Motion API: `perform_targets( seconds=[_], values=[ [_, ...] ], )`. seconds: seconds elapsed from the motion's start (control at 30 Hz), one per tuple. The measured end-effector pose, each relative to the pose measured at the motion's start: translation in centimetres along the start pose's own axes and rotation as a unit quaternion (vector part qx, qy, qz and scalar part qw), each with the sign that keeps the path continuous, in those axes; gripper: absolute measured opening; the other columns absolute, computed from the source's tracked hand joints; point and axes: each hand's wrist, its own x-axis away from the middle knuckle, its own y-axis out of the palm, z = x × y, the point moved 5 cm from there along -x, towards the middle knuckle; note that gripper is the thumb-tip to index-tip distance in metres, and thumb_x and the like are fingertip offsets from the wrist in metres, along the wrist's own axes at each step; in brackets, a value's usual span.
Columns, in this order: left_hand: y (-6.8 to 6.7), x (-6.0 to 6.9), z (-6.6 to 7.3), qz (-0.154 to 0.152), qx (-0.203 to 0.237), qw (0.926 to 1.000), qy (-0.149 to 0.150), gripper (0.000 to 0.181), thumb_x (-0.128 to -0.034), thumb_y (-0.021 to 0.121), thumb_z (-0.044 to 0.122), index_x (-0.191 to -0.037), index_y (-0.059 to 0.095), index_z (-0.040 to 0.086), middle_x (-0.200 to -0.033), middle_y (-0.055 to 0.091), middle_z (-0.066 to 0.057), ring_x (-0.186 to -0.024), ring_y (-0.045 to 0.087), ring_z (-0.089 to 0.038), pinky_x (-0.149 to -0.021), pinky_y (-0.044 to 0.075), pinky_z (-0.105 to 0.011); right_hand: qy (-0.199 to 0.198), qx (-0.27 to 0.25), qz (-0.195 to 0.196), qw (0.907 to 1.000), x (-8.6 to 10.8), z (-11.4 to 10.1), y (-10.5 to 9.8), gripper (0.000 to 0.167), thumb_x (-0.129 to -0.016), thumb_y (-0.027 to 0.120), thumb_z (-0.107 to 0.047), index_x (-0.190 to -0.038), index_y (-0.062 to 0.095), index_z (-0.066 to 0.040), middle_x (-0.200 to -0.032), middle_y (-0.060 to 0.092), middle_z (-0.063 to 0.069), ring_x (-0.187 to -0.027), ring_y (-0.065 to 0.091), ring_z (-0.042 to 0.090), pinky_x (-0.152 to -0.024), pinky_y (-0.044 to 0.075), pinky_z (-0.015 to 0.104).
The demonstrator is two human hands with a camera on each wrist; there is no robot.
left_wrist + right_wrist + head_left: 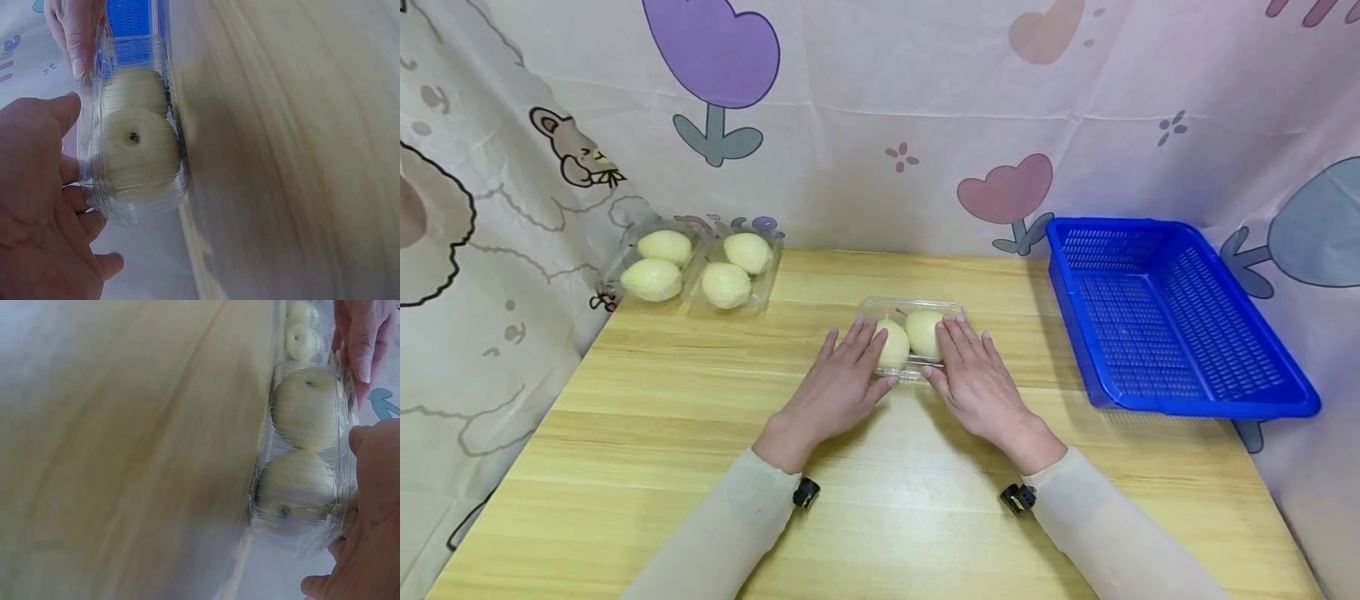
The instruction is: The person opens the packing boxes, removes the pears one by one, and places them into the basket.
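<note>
A clear plastic clamshell box with two pale yellow pears inside lies on the table in the middle. On its left end rests my left hand, fingers extended over the lid. My right hand lies likewise on the right end, its fingers straight. In the left wrist view the box appears closed, with the left thumb and fingers along its lid edge. The right wrist view shows the pears through the ribbed wall, beside the right hand.
Two more clear boxes, each with two pears, stand side by side at the table's back left. A blue plastic basket sits at the right. A printed cloth hangs behind the wooden table.
</note>
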Motion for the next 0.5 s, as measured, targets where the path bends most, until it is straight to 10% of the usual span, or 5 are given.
perform_targets(
  seconds=[0.5],
  values=[
    [0.06, 0.27, -0.24, -0.005, 0.025, 0.9997, -0.006, 0.085, -0.1060, 0.060, 0.045, -0.170, 0.017, 0.010, -0.178, 0.009, -0.013, -0.165, 0.002, -0.028, -0.133, 0.007, -0.057, 0.005, 0.003, 0.000, 1.0000, -0.11, 0.24, 0.24, 0.074, -0.113, 0.041, -0.048, -0.167, 0.023, -0.001, -0.175, 0.019, 0.017, -0.164, 0.011, 0.033, -0.131, 0.013, 0.064]
  ],
)
